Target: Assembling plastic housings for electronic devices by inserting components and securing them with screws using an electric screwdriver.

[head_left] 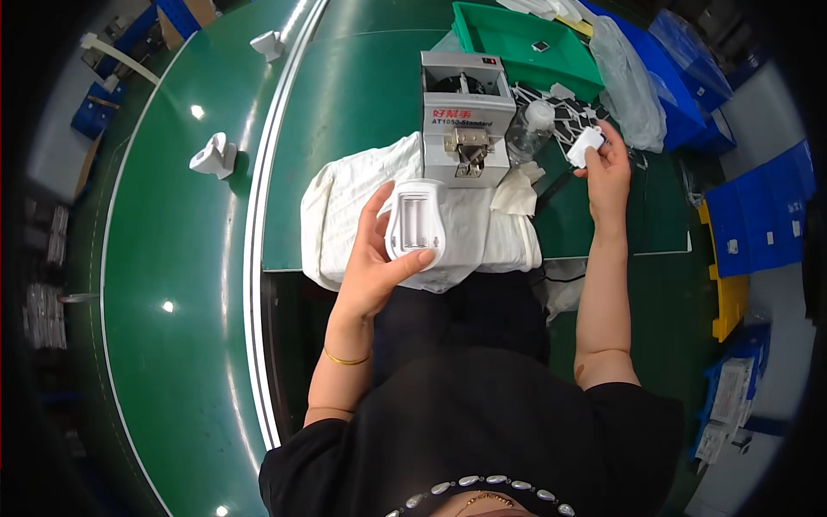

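Observation:
My left hand (376, 258) is closed around a white plastic housing (416, 226), its rectangular battery compartment facing up, with the thumb along its lower edge. The housing is over a white cloth (345, 194) on the bench. Out to the right, my right hand (609, 172) pinches a small white plastic cover (587, 147) between thumb and fingers. That cover is above a pile of thin white and dark parts (560, 116). Between my hands stands a grey metal screw-feeding machine (466, 121), with a clear plastic jar (527, 138) beside it.
A green bin (482, 34) sits behind the machine, with a clear plastic bag (624, 86) to its right. On the green belt (198, 284) at left stand two white housings, one nearer (214, 157) and one farther (268, 46). Blue crates (762, 220) line the right side.

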A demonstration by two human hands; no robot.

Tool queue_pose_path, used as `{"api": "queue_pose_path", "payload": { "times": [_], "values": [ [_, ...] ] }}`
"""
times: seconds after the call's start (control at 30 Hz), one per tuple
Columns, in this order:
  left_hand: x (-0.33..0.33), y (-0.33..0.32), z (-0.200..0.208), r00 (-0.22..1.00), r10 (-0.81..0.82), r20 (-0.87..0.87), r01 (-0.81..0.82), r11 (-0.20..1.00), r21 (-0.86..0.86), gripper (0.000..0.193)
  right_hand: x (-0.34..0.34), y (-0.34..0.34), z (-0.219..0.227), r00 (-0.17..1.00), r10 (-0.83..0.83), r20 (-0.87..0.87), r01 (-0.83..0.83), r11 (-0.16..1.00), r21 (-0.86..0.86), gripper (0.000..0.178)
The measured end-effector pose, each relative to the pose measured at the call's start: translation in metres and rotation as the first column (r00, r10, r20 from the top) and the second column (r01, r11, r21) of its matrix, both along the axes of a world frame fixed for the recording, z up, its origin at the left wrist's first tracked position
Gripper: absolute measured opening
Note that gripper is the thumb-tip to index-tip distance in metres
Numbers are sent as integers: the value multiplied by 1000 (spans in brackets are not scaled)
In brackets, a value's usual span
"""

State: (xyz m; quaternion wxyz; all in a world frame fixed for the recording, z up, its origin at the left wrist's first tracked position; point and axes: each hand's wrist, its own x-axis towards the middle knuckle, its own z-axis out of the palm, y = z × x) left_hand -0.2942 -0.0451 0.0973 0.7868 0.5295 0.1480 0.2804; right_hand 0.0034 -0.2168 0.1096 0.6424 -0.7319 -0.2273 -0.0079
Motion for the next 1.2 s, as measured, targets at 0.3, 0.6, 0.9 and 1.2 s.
{"api": "queue_pose_path", "payload": {
  "times": [0.3,0.6,0.9,1.2],
  "values": [
    [6,5,-13,972,167,-164,-18,752,659,51,-96,27,2,789,556,-262,-435,806,401,22],
    [11,10,-6,986,167,-27,-132,857,498,43,-121,42,-22,512,779,-363,-494,612,617,19],
    [28,4,2,990,137,11,-137,978,160,41,-142,38,-17,241,852,-465,-510,519,686,21],
    [30,2,1,997,-79,4,58,773,631,118,-137,27,7,267,772,-577,-414,632,655,31]
  ]
}}
